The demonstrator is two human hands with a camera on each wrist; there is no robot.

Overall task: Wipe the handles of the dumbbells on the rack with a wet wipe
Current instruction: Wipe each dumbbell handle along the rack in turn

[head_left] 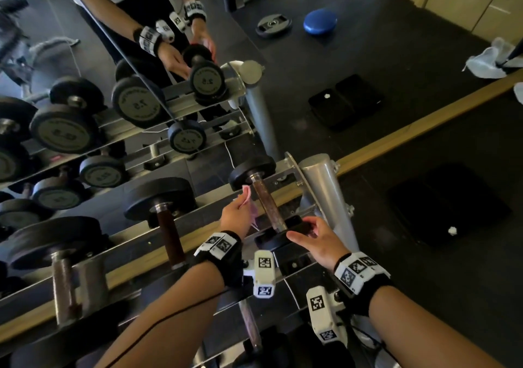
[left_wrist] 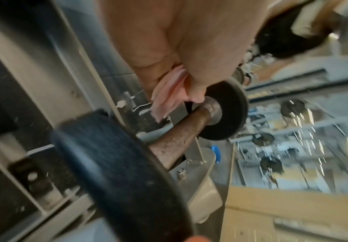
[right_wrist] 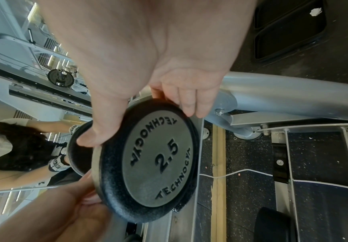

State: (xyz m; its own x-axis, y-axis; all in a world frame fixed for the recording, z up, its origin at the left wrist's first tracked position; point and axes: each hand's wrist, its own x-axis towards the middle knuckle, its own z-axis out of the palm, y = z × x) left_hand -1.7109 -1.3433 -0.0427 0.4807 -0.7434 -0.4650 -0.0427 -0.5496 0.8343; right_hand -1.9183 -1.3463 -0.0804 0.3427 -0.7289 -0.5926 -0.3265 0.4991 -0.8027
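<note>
The small 2.5 dumbbell (head_left: 266,206) lies at the right end of the rack's (head_left: 285,189) top tier, its rusty brown handle (left_wrist: 179,139) bare. My left hand (head_left: 237,212) pinches a crumpled pink wet wipe (head_left: 247,195) just left of the handle, near the far plate; I cannot tell whether the wipe (left_wrist: 167,96) touches the metal. My right hand (head_left: 300,230) grips the rim of the near plate (right_wrist: 158,155), thumb on one side and fingers curled over the other.
Two larger dumbbells (head_left: 167,214) (head_left: 65,271) lie to the left on the same tier, and another handle (head_left: 249,325) shows on the tier below. A mirror (head_left: 113,84) stands right behind the rack. The silver rack post (head_left: 322,186) rises at right, beside a black floor mat (head_left: 447,206).
</note>
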